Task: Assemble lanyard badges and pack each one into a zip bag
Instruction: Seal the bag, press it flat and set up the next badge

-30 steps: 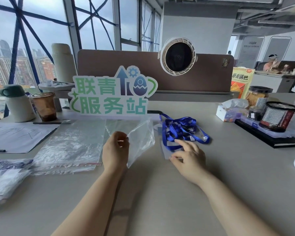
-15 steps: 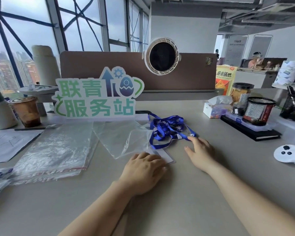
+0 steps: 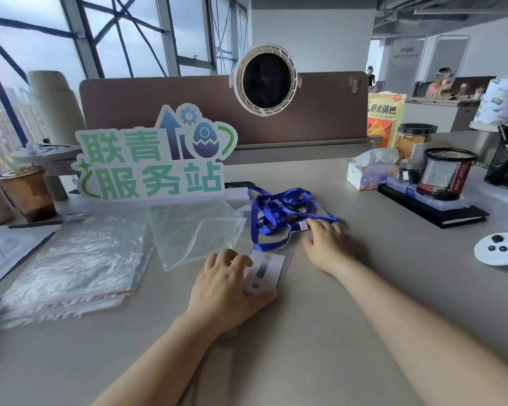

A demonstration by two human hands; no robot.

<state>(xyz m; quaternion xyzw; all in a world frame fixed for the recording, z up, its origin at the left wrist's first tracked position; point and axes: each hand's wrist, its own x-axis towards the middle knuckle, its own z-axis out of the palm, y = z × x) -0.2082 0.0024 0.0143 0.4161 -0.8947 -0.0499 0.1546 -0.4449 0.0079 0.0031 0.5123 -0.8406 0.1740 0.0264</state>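
Note:
A white badge card in a clear holder (image 3: 266, 271) lies on the grey desk, and my left hand (image 3: 230, 285) grips its left edge with fingers over it and thumb under. A tangled heap of blue lanyards (image 3: 282, 213) lies just behind it. My right hand (image 3: 327, 244) rests flat beside the heap, its fingertips touching a metal clip at the lanyards' near end. One loose clear zip bag (image 3: 192, 232) lies to the left of the badge. A stack of clear zip bags with red strips (image 3: 77, 265) lies further left.
A green sign (image 3: 156, 159) stands behind the bags before a brown divider (image 3: 159, 109). An iced drink cup (image 3: 27, 191) and papers (image 3: 9, 244) sit far left. Tissue box (image 3: 364, 174), mesh pen cup (image 3: 446, 174), black notebook (image 3: 440, 212) and white controller (image 3: 499, 249) sit right.
My left hand let go of the loose zip bag, moved right and took hold of the badge card. My right hand left the card and went up to the lanyard clip.

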